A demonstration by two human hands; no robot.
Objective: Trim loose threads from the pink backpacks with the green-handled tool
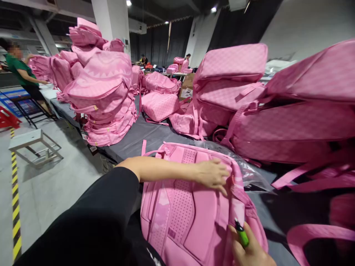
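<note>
A pink backpack (203,214) lies in front of me with its padded back panel and perforated strips facing up. My left hand (213,175) reaches across it, fingers stretched out and lying on the upper right part near a shoulder strap. At the lower right, my right hand (246,249) is closed around a small green pen-like tool (242,235) with a black tip. The tool's exact kind cannot be made out. Just above that tip is a pale pink flap or strap piece (237,210) at the bag's side. The right hand is partly cut off by the frame's bottom edge.
Stacked pink backpacks stand at the left (105,99) and right (299,125) of the dark-covered table (130,147). Clear plastic wrap (252,171) lies behind the bag. A metal stool (36,142) stands on the floor, and a person in green (24,75) is at far left.
</note>
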